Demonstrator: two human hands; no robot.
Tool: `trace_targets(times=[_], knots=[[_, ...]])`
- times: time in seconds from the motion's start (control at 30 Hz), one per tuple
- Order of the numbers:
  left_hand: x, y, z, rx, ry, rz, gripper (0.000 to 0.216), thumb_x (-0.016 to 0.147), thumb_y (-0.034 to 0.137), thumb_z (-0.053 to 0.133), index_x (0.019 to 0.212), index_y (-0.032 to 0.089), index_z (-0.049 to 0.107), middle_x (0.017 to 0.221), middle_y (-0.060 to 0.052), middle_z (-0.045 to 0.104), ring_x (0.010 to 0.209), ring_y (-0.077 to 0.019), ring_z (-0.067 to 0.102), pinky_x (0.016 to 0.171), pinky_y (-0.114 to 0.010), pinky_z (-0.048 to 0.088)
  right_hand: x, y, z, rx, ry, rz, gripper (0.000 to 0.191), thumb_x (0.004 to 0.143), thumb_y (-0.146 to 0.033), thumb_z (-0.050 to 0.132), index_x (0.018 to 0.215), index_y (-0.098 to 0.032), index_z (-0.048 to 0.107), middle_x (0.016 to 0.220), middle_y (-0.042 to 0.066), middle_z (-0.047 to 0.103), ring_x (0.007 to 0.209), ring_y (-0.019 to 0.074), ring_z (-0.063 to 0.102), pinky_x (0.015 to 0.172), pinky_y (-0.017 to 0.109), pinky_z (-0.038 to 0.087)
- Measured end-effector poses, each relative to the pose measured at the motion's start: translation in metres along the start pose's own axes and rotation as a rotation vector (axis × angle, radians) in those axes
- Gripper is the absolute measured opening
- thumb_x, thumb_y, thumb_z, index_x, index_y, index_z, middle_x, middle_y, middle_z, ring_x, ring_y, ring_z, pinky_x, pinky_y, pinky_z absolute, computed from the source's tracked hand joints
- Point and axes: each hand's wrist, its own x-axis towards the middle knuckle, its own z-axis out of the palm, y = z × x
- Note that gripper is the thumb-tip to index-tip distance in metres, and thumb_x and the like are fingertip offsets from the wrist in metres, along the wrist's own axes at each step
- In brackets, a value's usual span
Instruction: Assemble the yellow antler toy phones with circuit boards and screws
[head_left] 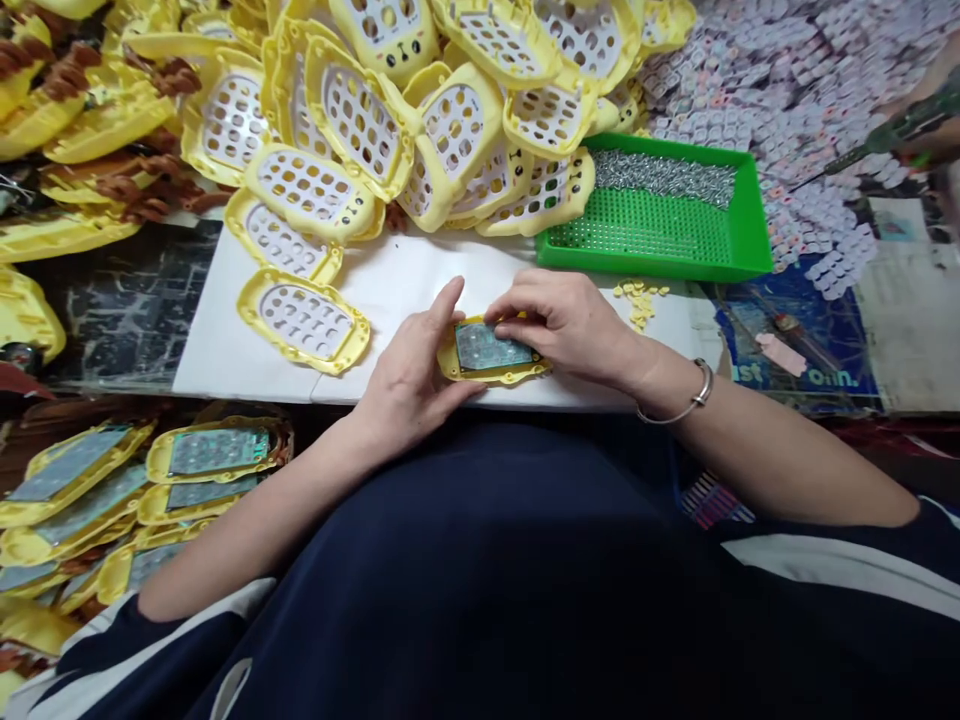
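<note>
A yellow plastic toy phone shell [445, 360] lies open side up on the white work surface. A grey-green panel [480, 345], which looks like a circuit board, sits inside it. My left hand [409, 375] holds the shell's left end between thumb and fingers. Over the panel's right part, my right hand [566, 325] has its fingertips pinched together, touching or just above the panel. Whatever those fingertips hold, if anything, is hidden. To the left rests another shell half [304, 320] with a white perforated keypad inlay.
Behind my hands are piled yellow shells [360, 120]. A green tray [652, 265] holds many screws; small yellow pieces [641, 300] lie before it. White keypads [720, 90] heap at right beside a screwdriver tool [900, 125]. Shells with panels [214, 450] are stacked lower left.
</note>
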Motion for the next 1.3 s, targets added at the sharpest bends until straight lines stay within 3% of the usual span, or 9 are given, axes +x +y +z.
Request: trace_targets(times=[0.53,1.3], knots=[[0.0001,0.0029,-0.0005,0.036,-0.030,-0.079,0.091,0.082,0.047,0.066,0.153,0.020,0.016,0.117,-0.013,0.064,0.102,-0.0242,0.061,0.089,-0.039,0.050,-0.0024,0.0026,0.0026,-0.016,-0.001,-0.072,0.016,0.089,-0.022,0.056,0.092,-0.017,0.071,0.079,0.002,0.057,0.069,0.0114,0.048,0.064,0.025,0.037],[-0.0002,0.0023,-0.0013,0.050,-0.035,-0.066,0.090,0.084,0.047,0.065,0.153,0.019,0.015,0.118,-0.013,0.064,0.102,-0.0245,0.061,0.089,-0.038,0.051,-0.0020,-0.0039,0.0049,-0.028,0.025,0.043,0.014,0.086,-0.019,0.059,0.089,-0.017,0.073,0.078,0.002,0.060,0.071,0.0123,0.050,0.067,0.026,0.038]])
